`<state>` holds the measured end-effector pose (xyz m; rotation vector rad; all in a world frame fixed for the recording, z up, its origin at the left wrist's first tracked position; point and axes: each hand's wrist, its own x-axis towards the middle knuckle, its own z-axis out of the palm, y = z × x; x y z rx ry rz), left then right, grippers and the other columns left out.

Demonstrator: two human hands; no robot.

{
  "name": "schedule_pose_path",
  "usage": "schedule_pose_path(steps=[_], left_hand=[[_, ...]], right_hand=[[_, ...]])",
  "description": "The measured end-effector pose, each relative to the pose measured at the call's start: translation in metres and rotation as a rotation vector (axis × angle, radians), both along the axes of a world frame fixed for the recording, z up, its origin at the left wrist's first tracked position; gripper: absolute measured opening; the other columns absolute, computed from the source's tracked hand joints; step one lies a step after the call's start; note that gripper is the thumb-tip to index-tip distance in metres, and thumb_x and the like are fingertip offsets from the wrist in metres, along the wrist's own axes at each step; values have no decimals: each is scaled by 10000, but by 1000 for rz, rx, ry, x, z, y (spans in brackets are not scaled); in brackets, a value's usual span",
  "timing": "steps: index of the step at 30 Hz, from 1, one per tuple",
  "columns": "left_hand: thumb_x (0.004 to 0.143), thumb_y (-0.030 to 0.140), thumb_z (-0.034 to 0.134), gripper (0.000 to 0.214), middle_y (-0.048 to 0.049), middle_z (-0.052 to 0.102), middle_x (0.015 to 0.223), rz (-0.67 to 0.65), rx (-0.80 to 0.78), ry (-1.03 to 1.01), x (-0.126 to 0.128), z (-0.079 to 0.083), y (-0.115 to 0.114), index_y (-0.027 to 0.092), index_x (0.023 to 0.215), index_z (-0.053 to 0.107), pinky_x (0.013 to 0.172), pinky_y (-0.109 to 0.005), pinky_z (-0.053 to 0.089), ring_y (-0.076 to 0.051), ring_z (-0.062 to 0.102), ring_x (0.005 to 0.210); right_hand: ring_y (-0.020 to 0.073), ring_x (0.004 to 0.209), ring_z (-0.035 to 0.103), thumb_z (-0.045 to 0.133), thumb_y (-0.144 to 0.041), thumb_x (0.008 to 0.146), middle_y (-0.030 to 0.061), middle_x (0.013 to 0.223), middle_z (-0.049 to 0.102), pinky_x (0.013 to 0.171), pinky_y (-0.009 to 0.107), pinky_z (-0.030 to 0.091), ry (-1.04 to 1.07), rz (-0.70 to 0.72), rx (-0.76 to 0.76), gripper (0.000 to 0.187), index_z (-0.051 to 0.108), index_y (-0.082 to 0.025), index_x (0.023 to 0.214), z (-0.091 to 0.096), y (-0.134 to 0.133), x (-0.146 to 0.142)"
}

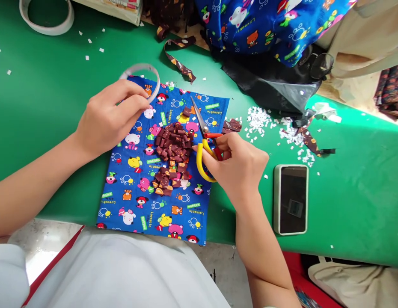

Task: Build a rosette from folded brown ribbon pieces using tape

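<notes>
My left hand (pixel 114 115) pinches the rim of a thin white tape roll (pixel 158 81) above the far left corner of a blue cartoon-print cloth (pixel 122 205). In my right hand (pixel 239 169) is a pair of scissors (pixel 200 119) with yellow and red handles. Its pointed blades aim away from me over the cloth and look nearly closed. On the cloth's middle lies a heap of small brown printed fabric pieces (pixel 175 145), some with orange patches. A brown scrap (pixel 231 125) sits by the cloth's right edge, just beyond my right hand.
A phone (pixel 290 199) lies on the green table (pixel 356 192) at right. White paper bits (pixel 258 122) are scattered beyond it, near black fabric (pixel 266 85). Another tape roll (pixel 47 30) is at far left. A brown strip (pixel 178 62) and bunched blue printed cloth (pixel 250 25) are at the back.
</notes>
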<state>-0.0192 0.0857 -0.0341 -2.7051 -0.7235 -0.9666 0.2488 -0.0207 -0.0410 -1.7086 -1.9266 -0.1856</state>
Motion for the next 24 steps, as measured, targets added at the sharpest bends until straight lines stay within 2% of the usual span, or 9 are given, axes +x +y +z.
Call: schedule_pose_path(steps=[3, 6, 8, 11, 13, 15, 17, 20, 24], left_hand=[[889, 162, 588, 118, -105, 710, 1012, 28, -34, 13, 4, 0, -5, 116, 949, 678, 805, -270, 587, -146, 681, 958], [853, 136, 638, 112, -46, 738, 937, -18, -53, -80, 10, 6, -14, 157, 956, 676, 725, -232, 591, -123, 701, 878], [833, 118, 661, 156, -8, 749, 920, -67, -106, -176, 15, 11, -22, 190, 971, 675, 697, -213, 591, -105, 711, 849], [802, 87, 689, 163, 20, 755, 845, -76, -345, -309, 22, 17, -35, 210, 909, 683, 739, -231, 601, -95, 706, 806], [797, 73, 692, 165, 26, 757, 812, -106, -454, -392, 26, 19, -44, 214, 884, 683, 731, -226, 600, -86, 700, 769], [794, 77, 699, 162, 33, 761, 804, -136, -555, -429, 31, 21, -52, 223, 862, 687, 706, -211, 596, -79, 699, 741], [792, 88, 703, 151, 43, 764, 800, -126, -681, -456, 35, 22, -59, 234, 831, 693, 695, -205, 596, -81, 706, 728], [790, 119, 705, 139, 56, 762, 776, -83, -892, -476, 40, 23, -70, 258, 788, 705, 638, -197, 588, -90, 712, 693], [787, 124, 701, 120, 46, 755, 745, -88, -1112, -509, 43, 21, -79, 240, 766, 715, 568, -152, 544, -74, 699, 656]], right_hand=[[85, 492, 460, 729, -357, 727, -40, 590, 542, 466, 238, 328, 18, 58, -101, 240, 549, -201, 747, 7, 1, 3], [62, 466, 453, 758, -345, 732, -23, 685, 592, 463, 245, 376, 159, 148, -165, 233, 580, -196, 749, 16, 6, 11], [71, 462, 464, 736, -344, 779, -13, 674, 596, 456, 259, 382, 279, 141, -146, 214, 590, -201, 716, 18, 11, 20], [117, 524, 500, 666, -318, 852, 2, 627, 591, 507, 296, 405, 292, -6, -48, 206, 604, -217, 683, 9, 21, 38], [135, 576, 536, 660, -274, 846, 16, 734, 652, 557, 317, 434, 201, -66, -20, 106, 652, -221, 755, -2, 27, 51], [191, 729, 606, 675, -231, 812, 36, 834, 689, 658, 360, 477, 102, -55, -15, 20, 689, -222, 823, -15, 31, 60], [204, 782, 614, 678, -204, 802, 35, 857, 692, 715, 386, 492, 62, -29, -8, 64, 698, -237, 852, -23, 33, 65], [199, 789, 616, 668, -167, 801, 26, 838, 687, 728, 384, 503, 59, -10, -3, 81, 684, -243, 824, -27, 33, 65], [189, 748, 617, 642, -138, 794, 31, 801, 679, 701, 369, 512, 126, -6, -55, 85, 655, -220, 811, -25, 33, 62]])
